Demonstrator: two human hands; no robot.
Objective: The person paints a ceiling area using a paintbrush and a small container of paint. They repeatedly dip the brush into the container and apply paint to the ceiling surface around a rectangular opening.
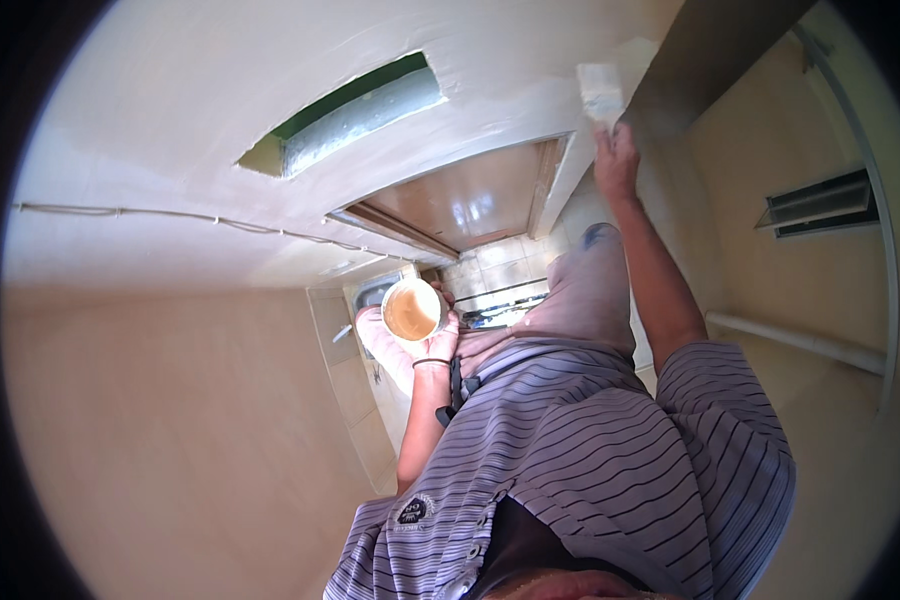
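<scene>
My right hand (pixel 618 165) is raised at the upper right, its fingers closed around the handle of a wide paintbrush (pixel 599 92). The brush's pale head lies against or very close to the whitish wall (pixel 510 70), beside a dark beam. Lower and toward the left, my left hand (pixel 436 346) holds a round, open tub of paint (pixel 410 314) with a light rim. Inside it is a cream to tan liquid. The fingers under and behind the tub are partly hidden.
A rectangular wall opening (pixel 360 105) sits ahead on the left, above a brown door (pixel 465 200). Thin cables (pixel 210 217) run along the wall. The dark beam (pixel 705 65) juts out at upper right. A small open window (pixel 820 205) and a white pipe (pixel 800 343) are at right.
</scene>
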